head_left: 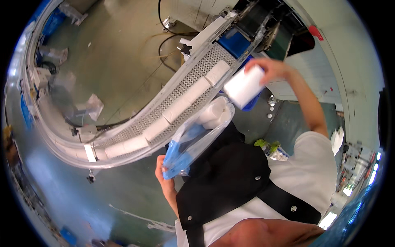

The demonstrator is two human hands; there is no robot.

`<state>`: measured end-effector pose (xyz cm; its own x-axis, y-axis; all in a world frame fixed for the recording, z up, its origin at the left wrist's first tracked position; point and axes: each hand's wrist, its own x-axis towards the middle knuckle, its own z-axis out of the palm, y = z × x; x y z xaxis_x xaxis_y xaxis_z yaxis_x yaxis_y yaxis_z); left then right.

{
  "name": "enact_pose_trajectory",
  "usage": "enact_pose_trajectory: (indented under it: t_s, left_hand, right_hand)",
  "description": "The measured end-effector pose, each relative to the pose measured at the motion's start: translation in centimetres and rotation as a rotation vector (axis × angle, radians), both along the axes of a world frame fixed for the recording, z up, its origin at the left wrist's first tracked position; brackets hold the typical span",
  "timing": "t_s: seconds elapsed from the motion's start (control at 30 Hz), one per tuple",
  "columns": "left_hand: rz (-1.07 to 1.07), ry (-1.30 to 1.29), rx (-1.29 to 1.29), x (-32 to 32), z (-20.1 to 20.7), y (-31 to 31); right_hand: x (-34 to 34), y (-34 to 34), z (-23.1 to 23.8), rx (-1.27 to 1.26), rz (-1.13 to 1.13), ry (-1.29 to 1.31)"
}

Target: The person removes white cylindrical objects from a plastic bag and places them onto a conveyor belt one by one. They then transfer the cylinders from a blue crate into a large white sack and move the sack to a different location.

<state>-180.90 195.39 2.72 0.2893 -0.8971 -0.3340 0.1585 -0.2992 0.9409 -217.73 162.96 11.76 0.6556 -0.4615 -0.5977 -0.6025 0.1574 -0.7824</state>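
Observation:
My left hand (164,169) is closed on the end of a clear plastic bag (197,142) with blue areas. White paper rolls (214,113) lie inside the bag, toward its other end. My right hand (269,69) grips a white paper roll (244,87) beyond that end of the bag; it is blurred, and I cannot tell if it is one roll or several side by side. Along the curved conveyor (177,84) beside the bag, a row of white rolls (187,98) lies end to end.
A blue bin (252,103) shows partly behind the roll in my right hand. The conveyor's metal rail (123,164) runs close to my left hand. A black knob (186,49) sticks out at its far side. A green and white package (275,150) is by my right side.

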Motion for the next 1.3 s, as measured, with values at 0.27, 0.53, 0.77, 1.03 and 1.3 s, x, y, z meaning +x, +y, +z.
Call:
enact_pose_trajectory:
  t_s: [0.27,0.53,0.77,1.03,1.3]
  left_hand:
    - [0.274,-0.094,0.196,-6.3,2.6,0.4]
    - [0.340,-0.126,0.259,-8.6,1.8,-0.2]
    - [0.351,-0.132,0.252,-8.6,1.6,-1.6]
    - [0.364,0.046,0.248,-7.4,0.5,0.5]
    - [0.389,0.073,0.240,-7.8,0.3,0.8]
  right_hand:
    - [-6.4,-18.8,-12.1,0.205,-0.034,0.173]
    - [-5.3,-18.1,-17.9,0.457,-0.034,0.138]
    - [-5.2,-18.5,-17.8,0.202,0.032,0.197]
    - [-10.1,-22.7,-13.9,0.066,-0.176,0.129]
    - [-14.2,-25.0,-16.6,0.014,-0.258,0.364]
